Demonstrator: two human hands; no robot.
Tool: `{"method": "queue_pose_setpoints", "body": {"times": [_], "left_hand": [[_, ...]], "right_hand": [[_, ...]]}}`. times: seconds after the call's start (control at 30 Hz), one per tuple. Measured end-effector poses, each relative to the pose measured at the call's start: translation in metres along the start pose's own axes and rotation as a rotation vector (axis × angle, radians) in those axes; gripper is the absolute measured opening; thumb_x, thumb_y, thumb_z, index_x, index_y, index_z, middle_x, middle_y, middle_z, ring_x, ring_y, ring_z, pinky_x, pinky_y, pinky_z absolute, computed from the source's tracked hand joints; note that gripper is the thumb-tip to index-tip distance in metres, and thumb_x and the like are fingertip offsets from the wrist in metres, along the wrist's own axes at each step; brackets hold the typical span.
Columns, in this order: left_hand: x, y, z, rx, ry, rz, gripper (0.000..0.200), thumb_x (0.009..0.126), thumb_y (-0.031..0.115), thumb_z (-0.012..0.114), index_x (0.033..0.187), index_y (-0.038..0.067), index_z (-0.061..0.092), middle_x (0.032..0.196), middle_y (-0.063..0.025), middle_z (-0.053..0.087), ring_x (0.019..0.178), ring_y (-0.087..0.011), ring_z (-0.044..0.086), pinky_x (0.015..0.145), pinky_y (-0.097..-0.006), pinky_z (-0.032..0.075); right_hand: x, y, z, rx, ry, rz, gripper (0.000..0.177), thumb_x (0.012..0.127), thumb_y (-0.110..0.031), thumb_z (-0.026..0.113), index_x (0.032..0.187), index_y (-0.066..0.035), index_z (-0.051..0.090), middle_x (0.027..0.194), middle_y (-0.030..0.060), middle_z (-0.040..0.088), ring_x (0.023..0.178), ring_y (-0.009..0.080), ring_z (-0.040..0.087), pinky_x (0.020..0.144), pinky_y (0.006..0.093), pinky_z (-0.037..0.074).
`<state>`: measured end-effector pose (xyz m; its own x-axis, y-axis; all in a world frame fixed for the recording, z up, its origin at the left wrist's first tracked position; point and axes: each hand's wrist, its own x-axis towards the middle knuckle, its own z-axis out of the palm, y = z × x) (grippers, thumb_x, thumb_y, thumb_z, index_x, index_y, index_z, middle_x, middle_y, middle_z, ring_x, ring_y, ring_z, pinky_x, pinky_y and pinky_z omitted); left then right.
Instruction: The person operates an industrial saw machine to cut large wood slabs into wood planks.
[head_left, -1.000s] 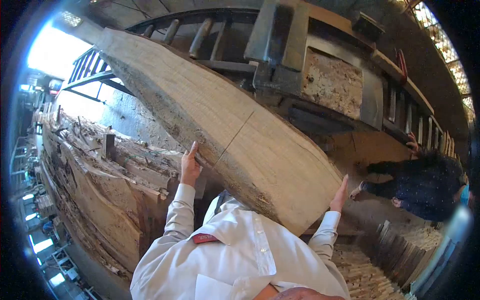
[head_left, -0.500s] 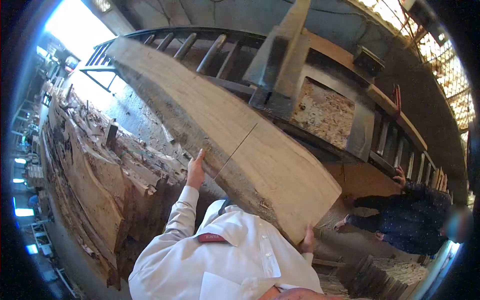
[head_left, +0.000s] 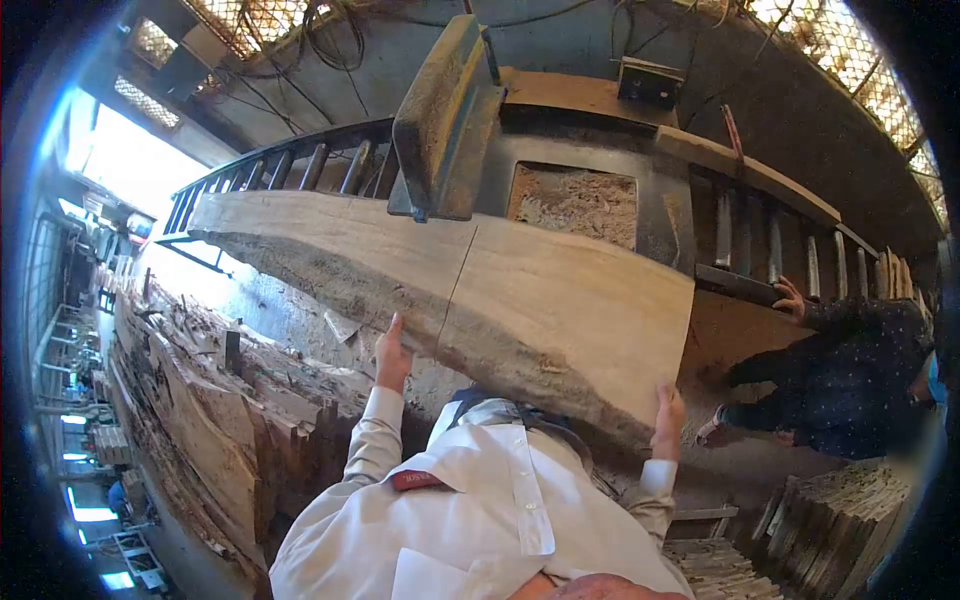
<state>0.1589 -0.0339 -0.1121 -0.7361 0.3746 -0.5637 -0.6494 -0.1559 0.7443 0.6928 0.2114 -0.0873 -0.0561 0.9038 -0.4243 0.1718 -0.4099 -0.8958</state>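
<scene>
Above the left hand (head_left: 392,352), its grip spread flat against the bark edge, runs a plank (head_left: 570,300); the right hand (head_left: 668,418) pinches its end corner.

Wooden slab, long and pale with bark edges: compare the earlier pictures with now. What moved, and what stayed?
The long pale bark-edged wooden slab swung from steeply slanted to nearly level in view. The right hand, open beside its end earlier, now grips the near corner. The left hand stayed on the lower bark edge; the person in dark clothes stayed by the steel roller bed.
</scene>
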Motion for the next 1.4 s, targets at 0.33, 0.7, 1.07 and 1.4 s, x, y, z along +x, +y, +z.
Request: {"method": "queue_pose_setpoints", "body": {"times": [0.33, 0.7, 1.07, 1.4], "left_hand": [[0.038, 0.013, 0.035, 0.171, -0.186, 0.054, 0.032, 0.104, 0.029, 0.057, 0.115, -0.001, 0.065, 0.100, -0.0097, 0.073, 0.085, -0.0290, 0.071, 0.076, -0.0431, 0.058], [0.084, 0.051, 0.081, 0.390, -0.237, 0.104, 0.047, 0.103, 0.041, 0.058, 0.115, -0.005, 0.064, 0.105, -0.0159, 0.071, 0.088, -0.0297, 0.073, 0.079, -0.0410, 0.062], [0.135, 0.092, 0.005, 0.061, 0.104, 0.170, 0.055, 0.099, 0.047, 0.063, 0.122, -0.003, 0.056, 0.102, -0.0130, 0.066, 0.086, -0.0244, 0.070, 0.070, -0.0365, 0.060], [0.269, 0.145, -0.002, 0.501, 0.815, 0.614, 0.114, 0.088, 0.058, 0.069, 0.154, -0.013, 0.011, 0.161, -0.0347, 0.018, 0.153, -0.0394, 0.017, 0.125, -0.0400, 0.013]], "right_hand": [[0.100, -0.035, 0.024, 0.012, -0.115, -0.052, 0.038, 0.099, -0.036, 0.066, 0.105, 0.002, 0.067, 0.101, 0.0026, 0.067, 0.093, 0.0111, 0.058, 0.085, 0.0289, 0.047], [0.112, -0.117, 0.107, -0.610, 0.169, -0.381, 0.068, 0.094, -0.047, 0.069, 0.127, 0.009, 0.052, 0.116, 0.0212, 0.063, 0.107, 0.0324, 0.061, 0.095, 0.0410, 0.047], [0.115, -0.061, 0.117, -0.470, 0.176, -0.127, 0.086, 0.091, -0.060, 0.066, 0.141, 0.006, 0.045, 0.132, 0.0259, 0.060, 0.119, 0.0381, 0.059, 0.099, 0.0449, 0.045], [0.155, -0.058, 0.129, -0.404, 0.426, -0.341, 0.092, 0.089, -0.059, 0.070, 0.145, 0.007, 0.041, 0.144, 0.0222, 0.051, 0.129, 0.0331, 0.051, 0.110, 0.0429, 0.038]]}}
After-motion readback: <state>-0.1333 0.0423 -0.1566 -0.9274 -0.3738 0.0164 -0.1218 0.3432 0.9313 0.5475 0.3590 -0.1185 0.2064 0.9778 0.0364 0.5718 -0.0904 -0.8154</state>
